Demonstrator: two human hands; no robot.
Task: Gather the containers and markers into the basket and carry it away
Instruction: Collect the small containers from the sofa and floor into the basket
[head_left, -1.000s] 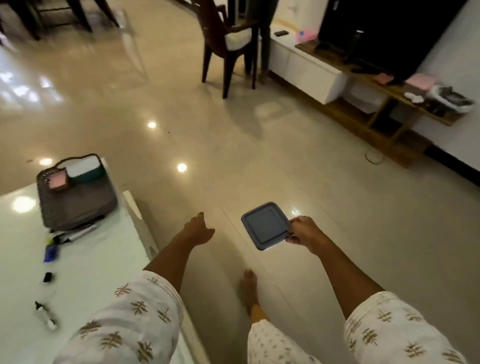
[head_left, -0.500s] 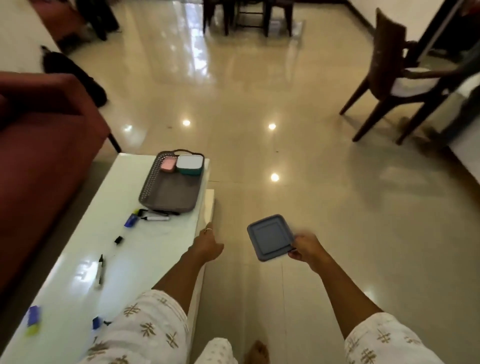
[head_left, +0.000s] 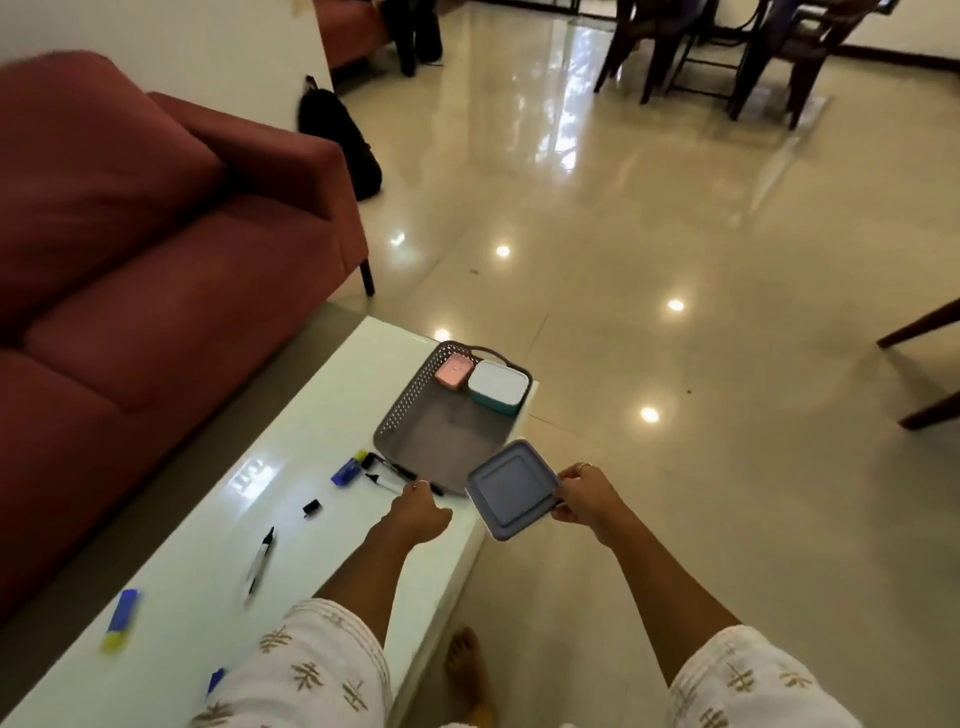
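- Right hand (head_left: 584, 501): arm extended forward, fingers and thumb pinching the edge of the flat square grey-blue lidded container (head_left: 511, 489), held level at the near right corner of the grey perforated plastic basket (head_left: 447, 415).
- Left hand (head_left: 418, 512): extended over the white table (head_left: 311, 415), fingers loosely curled, holding nothing, beside the black-and-white markers (head_left: 387, 475).

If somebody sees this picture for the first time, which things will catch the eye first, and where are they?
First, the right hand holding a flat grey-blue container over the near corner of the grey basket. The basket sits at the white table's far end; a big red sofa fills the left.
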